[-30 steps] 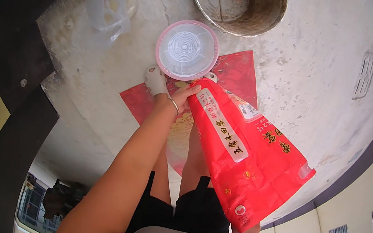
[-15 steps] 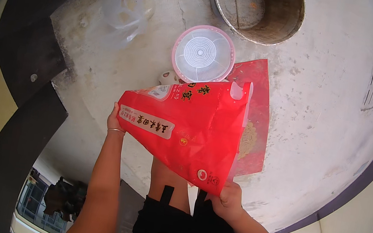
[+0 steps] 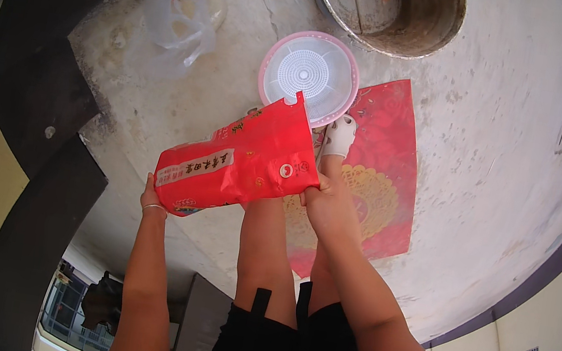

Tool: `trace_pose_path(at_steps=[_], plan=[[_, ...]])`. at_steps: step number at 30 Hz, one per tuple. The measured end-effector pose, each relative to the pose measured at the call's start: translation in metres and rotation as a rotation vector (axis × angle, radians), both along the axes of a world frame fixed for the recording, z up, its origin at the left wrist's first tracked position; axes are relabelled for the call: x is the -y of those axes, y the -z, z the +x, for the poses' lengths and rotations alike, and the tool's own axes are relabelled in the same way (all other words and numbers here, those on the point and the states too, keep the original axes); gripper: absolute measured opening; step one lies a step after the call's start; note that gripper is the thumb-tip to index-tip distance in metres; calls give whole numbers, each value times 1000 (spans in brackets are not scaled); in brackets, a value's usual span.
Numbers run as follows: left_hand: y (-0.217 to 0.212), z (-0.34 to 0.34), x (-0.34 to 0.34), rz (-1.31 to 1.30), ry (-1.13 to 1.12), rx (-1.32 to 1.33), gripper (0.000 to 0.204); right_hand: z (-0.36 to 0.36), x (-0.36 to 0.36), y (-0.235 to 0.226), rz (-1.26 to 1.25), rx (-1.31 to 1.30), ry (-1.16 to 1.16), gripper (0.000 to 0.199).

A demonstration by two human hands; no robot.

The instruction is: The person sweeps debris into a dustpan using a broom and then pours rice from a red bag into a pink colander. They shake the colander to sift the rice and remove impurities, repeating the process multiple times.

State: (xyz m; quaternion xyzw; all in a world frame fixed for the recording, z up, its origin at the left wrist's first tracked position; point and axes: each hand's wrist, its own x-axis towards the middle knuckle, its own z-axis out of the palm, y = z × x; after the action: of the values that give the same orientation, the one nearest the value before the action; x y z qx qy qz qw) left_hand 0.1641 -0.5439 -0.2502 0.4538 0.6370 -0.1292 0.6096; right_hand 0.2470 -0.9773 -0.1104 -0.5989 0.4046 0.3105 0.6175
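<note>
left hand [image 3: 150, 193] and right hand [image 3: 325, 199] are closed on opposite ends of a red bag [image 3: 241, 160]; a pink strainer [image 3: 309, 76] is seen at 1 o'clock.

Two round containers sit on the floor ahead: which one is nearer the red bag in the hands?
The pink-rimmed plastic strainer bowl: the red bag has its top corner overlapping its rim. The grey metal basin lies farther off, at the frame's top.

Bright, even daylight fills the view, and the pale concrete floor [image 3: 493, 136] looks nearly washed out near the metal basin [image 3: 389, 5]. Shadows are soft and short. The red bag [image 3: 239, 161] is sharp and saturated, without glare. Fisheye distortion bends the walls, and a black vignette rings the whole picture.
</note>
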Motion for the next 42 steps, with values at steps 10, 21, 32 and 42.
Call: trace_pose_path(at_steps=[10,21,32,42], plan=[[-16,11,28,24,14,-19,46,-9,-5,74,-10,80,225,28],[-43,5,50,-63,-5,35,43,-31,-11,122,6,207,256,24],[-64,10,71,-169,12,73,46,-25,-8,124,-53,205,206,29],[-72,8,70,-220,27,107,46,-22,-2,112,38,151,273,30]])
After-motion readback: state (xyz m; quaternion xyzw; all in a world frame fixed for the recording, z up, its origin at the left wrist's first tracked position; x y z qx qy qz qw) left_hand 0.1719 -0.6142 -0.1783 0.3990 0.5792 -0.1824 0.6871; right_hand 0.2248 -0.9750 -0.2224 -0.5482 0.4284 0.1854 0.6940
